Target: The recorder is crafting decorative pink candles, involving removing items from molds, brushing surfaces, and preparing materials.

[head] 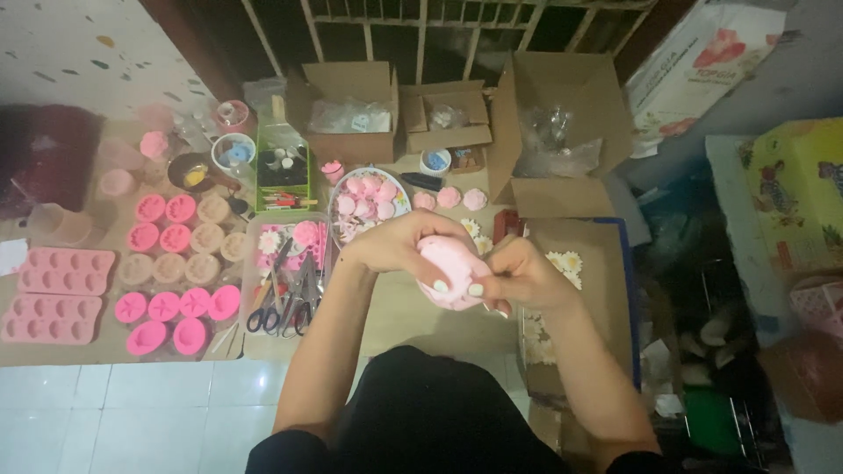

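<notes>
**Both hands clasp a pink mould above the desk**

The left hand (pixel 395 246) and the right hand (pixel 520 276) are both closed around a soft pink mould (pixel 450 268), gripping it between them just above the desk (pixel 395 316), in front of the person's lap. Fingertips press into its lower edge. Left of the hands, a clear tray (pixel 263 263) holds scissors (pixel 268 312) and other tools. Farther left lie rows of small round pink moulds (pixel 167 307) and two flat pink mould trays (pixel 57 294). Behind the hands sits a plate of pink pieces (pixel 369 202), with open cardboard boxes (pixel 351 105) beyond.
</notes>
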